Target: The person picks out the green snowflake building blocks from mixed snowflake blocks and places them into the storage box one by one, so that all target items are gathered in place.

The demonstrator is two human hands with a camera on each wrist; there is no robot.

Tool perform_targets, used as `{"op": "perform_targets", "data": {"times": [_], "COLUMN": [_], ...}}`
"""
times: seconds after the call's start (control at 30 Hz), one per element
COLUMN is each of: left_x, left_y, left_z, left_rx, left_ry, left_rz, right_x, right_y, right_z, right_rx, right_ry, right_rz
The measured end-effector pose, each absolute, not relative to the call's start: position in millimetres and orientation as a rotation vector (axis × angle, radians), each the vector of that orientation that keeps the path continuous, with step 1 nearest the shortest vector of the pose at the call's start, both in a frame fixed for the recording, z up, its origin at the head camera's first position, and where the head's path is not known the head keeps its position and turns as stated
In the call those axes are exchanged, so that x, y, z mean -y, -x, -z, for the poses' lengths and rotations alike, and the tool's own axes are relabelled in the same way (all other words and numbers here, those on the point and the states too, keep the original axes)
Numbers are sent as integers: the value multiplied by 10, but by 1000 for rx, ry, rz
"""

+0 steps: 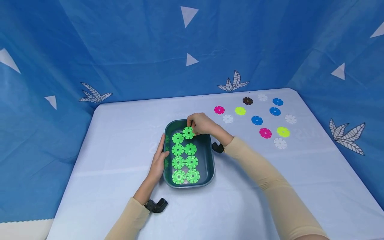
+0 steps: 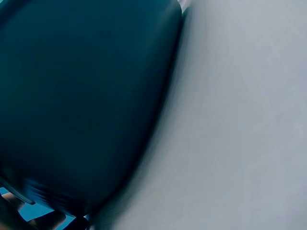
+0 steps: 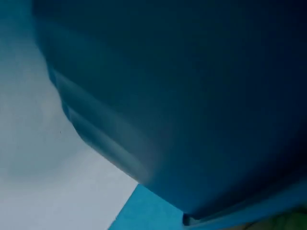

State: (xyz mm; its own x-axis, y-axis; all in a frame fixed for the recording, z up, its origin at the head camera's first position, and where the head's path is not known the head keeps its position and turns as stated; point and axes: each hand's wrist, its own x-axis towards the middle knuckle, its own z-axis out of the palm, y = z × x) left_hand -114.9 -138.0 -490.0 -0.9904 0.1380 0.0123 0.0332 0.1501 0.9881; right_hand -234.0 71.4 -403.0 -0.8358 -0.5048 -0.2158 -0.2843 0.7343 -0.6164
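Observation:
A dark green tray (image 1: 208,166) stands on the white-covered table, its inside facing up. My left hand (image 1: 157,163) holds its left side, thumb over the rim and fingers along the outer wall. Over the far end of the tray, my right hand (image 1: 202,124) pinches a green snowflake disc (image 1: 188,133). Several more green snowflake discs (image 1: 178,162) lie flat in two columns on the tray's floor. In the left wrist view the tray's outer wall (image 2: 86,96) fills much of the picture, with fingertips (image 2: 48,220) at the lower left. The tray wall (image 3: 158,96) hides the right hand's grip in the right wrist view.
To the right of the tray lie scattered discs: pink (image 1: 265,133), blue (image 1: 257,120), yellow (image 1: 283,131), white (image 1: 280,143) and brown (image 1: 247,101). A blue patterned cloth (image 1: 144,66) hangs behind the table (image 1: 120,140) and along its sides.

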Motion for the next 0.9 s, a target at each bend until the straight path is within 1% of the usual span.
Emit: {"op": "perform_targets", "data": {"times": [0.33,0.9], "left_x": [1398,1415], "left_y": [1150,1137], "left_z": [4905,4870], "left_rx": [-2317,-2309], "left_ry": [-187,-180], "left_rz": [-1999,-2002], "right_x": [-642,-576], "right_y": [2266,2287], "right_z": [4075,4184], "right_rx": [-2656,-2778], "right_ry": [614,710], "right_rz": [657,430]}}
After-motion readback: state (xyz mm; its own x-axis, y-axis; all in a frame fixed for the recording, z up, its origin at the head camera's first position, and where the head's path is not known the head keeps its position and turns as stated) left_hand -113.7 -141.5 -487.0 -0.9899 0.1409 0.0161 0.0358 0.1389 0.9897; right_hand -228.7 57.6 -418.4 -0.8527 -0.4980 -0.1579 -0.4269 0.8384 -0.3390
